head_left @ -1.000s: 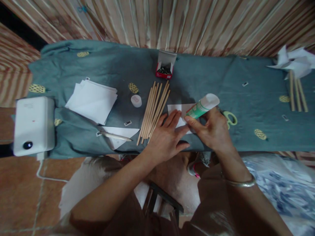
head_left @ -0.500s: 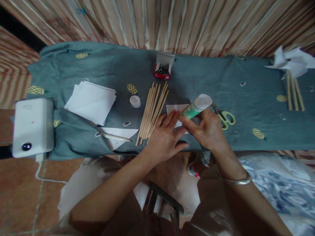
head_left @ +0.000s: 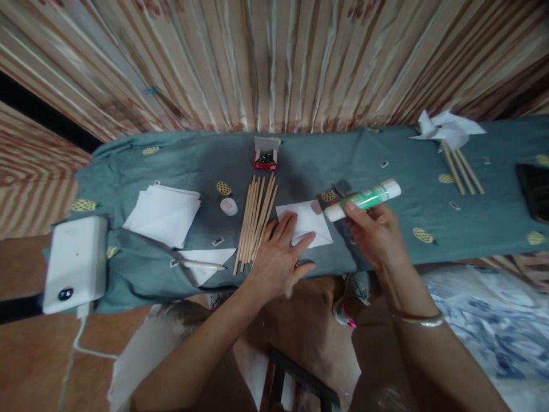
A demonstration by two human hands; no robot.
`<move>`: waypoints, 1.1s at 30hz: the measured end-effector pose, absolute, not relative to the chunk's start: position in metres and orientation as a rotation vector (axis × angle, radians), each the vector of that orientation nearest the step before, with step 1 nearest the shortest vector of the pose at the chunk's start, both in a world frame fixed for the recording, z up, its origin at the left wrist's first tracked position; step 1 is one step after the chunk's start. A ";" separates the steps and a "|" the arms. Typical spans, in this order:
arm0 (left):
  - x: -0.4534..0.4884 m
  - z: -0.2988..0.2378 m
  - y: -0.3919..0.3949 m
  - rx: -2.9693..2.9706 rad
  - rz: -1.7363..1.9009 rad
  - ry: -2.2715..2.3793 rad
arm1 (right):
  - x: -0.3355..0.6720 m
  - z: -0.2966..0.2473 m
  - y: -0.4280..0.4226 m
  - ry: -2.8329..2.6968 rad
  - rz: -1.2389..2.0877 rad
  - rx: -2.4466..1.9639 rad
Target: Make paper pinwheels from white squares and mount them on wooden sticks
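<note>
My left hand (head_left: 278, 254) lies flat, fingers spread, on the near corner of a white paper square (head_left: 309, 223) on the teal cloth. Just right of that paper, my right hand (head_left: 375, 234) is closed round a green-and-white glue tube (head_left: 366, 199), held nearly level above the cloth with its nozzle end towards the paper. A bundle of thin wooden sticks (head_left: 256, 220) lies immediately left of my left hand.
A teal cloth (head_left: 180, 166) covers the table. On it sit a stack of white paper (head_left: 165, 212), a pencil on a paper triangle (head_left: 201, 263), a small white cap (head_left: 229, 206), a red box of pins (head_left: 265, 155), paper pinwheels with sticks (head_left: 450, 140) and a white device (head_left: 77, 260).
My right hand lifted the glue tube off the paper and swung it to the right, more level. The view tilted up, so everything sits lower and farther. My left hand stays on the paper.
</note>
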State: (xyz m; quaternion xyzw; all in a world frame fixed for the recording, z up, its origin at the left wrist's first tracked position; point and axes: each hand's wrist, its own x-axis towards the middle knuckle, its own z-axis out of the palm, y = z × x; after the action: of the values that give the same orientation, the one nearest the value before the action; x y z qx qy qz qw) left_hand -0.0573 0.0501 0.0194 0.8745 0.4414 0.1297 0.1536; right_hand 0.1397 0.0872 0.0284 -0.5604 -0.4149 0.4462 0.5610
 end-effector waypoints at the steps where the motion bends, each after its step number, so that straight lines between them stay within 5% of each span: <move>1: -0.057 0.020 0.050 2.512 0.375 1.272 | 0.142 0.029 0.087 -0.915 1.104 -1.288; 18: -0.068 0.020 0.060 2.601 0.769 1.183 | 0.153 0.040 0.073 -0.464 1.431 -1.054; 22: -0.105 0.033 0.082 2.472 1.001 1.540 | 0.157 0.046 0.070 -0.442 1.442 -1.058; 26: -0.145 0.032 0.101 2.352 0.855 1.985 | 0.161 0.050 0.068 -0.408 1.448 -1.047; 33: -0.171 0.023 0.108 2.214 0.730 1.867 | 0.165 0.048 0.068 -0.340 1.457 -1.005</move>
State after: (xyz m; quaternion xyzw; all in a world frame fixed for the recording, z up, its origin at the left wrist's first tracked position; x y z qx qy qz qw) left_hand -0.1710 0.1076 0.0234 0.7390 0.6232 0.2437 0.0775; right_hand 0.1652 0.0685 0.0482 -0.4372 -0.1479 0.6339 0.6206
